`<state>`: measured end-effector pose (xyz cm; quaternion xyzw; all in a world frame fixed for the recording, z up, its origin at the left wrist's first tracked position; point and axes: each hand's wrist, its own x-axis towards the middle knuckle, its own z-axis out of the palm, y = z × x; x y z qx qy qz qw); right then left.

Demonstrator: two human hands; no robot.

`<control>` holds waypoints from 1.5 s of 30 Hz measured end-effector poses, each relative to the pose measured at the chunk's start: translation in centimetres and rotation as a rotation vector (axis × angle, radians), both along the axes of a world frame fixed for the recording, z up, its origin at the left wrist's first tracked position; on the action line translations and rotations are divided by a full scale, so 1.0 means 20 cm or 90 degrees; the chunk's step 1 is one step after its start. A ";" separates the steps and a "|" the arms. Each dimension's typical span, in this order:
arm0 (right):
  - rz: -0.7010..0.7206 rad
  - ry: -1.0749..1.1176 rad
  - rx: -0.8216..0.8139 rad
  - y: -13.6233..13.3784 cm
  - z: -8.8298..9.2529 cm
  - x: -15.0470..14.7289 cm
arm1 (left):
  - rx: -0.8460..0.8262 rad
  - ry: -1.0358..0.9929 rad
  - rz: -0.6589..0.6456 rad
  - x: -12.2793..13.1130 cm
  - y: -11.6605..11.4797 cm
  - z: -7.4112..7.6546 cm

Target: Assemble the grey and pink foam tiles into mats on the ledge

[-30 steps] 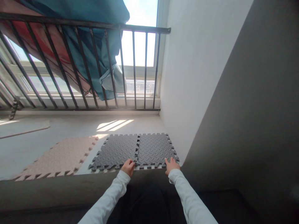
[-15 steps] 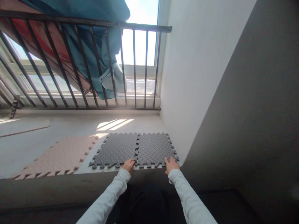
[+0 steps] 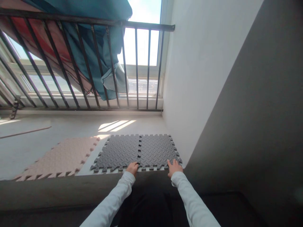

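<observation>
Two dark grey foam floor tiles with jigsaw edges and a raised tread pattern lie side by side on a pale ledge (image 3: 142,123). The left grey tile (image 3: 120,151) meets the right grey tile (image 3: 157,149) along a toothed seam, where small dark gaps show. My left hand (image 3: 132,168) is at the near end of this seam, its fingers bent together on the left tile's edge; the thumb is hard to see. My right hand (image 3: 174,167) rests with spread fingers on the right tile's near right corner.
A pink foam tile (image 3: 63,156) lies apart at the left. A thin strip (image 3: 26,132) sits farther left. Behind the ledge stands a dark metal railing (image 3: 94,109) with blue and red cloth (image 3: 87,53) behind it. A white wall (image 3: 189,78) bounds the right side.
My left hand has shifted slightly right along the near edge toward the seam. The gap near the seam's front end looks narrower. My right hand stays almost in place.
</observation>
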<state>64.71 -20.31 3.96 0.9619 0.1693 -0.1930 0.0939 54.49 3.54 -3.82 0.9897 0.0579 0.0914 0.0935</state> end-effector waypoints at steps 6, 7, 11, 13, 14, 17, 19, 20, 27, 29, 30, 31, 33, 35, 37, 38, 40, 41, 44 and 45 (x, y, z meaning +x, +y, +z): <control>0.008 -0.007 0.006 -0.01 -0.01 0.00 | 0.049 -0.008 0.019 -0.01 -0.03 -0.01; 0.008 -0.005 0.007 -0.01 -0.02 0.00 | 0.050 -0.006 0.025 -0.01 -0.03 -0.01; 0.005 0.005 0.006 -0.02 -0.02 0.01 | 0.038 0.016 0.037 -0.01 -0.05 -0.02; 0.007 0.003 0.007 -0.02 -0.02 0.01 | 0.028 0.027 0.040 -0.01 -0.04 -0.02; 0.009 0.001 0.008 -0.02 -0.02 0.01 | 0.021 0.036 0.040 -0.01 -0.04 -0.02; 0.013 -0.004 0.006 -0.02 -0.03 0.01 | -0.007 0.085 0.029 -0.01 -0.03 0.02; 0.011 -0.005 0.000 -0.01 -0.02 0.01 | -0.023 0.130 0.021 0.00 -0.03 0.06; 0.009 -0.006 -0.002 -0.01 -0.02 0.01 | -0.025 0.152 0.022 0.01 -0.04 0.08; 0.005 0.007 -0.002 -0.01 0.00 0.00 | 0.033 0.234 0.091 0.02 -0.13 0.21; 0.005 0.009 -0.003 -0.01 0.00 0.00 | 0.044 0.259 0.091 0.02 -0.15 0.23; 0.005 0.008 -0.002 -0.01 0.00 0.00 | 0.048 0.268 0.087 0.02 -0.15 0.24; 0.005 0.005 -0.001 -0.01 0.00 0.00 | 0.051 0.274 0.083 0.02 -0.15 0.25; 0.005 0.003 0.001 -0.01 0.00 0.00 | 0.054 0.273 0.081 0.03 -0.16 0.28; 0.006 0.002 0.002 -0.01 0.00 0.00 | 0.051 0.258 0.085 0.04 -0.16 0.30; 0.006 0.003 0.003 -0.01 0.00 0.00 | 0.043 0.242 0.076 0.06 -0.14 0.33; 0.006 0.002 0.003 -0.01 -0.01 0.00 | 0.037 0.237 0.065 0.07 -0.13 0.34; 0.005 -0.001 0.004 -0.01 -0.01 0.00 | 0.018 0.232 0.045 0.10 -0.10 0.34; 0.005 -0.003 0.005 -0.01 -0.01 0.00 | 0.008 0.233 0.047 0.12 -0.08 0.34; 0.006 -0.009 0.007 -0.01 -0.02 0.00 | 0.000 0.238 0.108 0.15 -0.01 0.28; 0.006 -0.011 0.007 -0.01 -0.02 0.00 | 0.005 0.240 0.130 0.15 0.00 0.25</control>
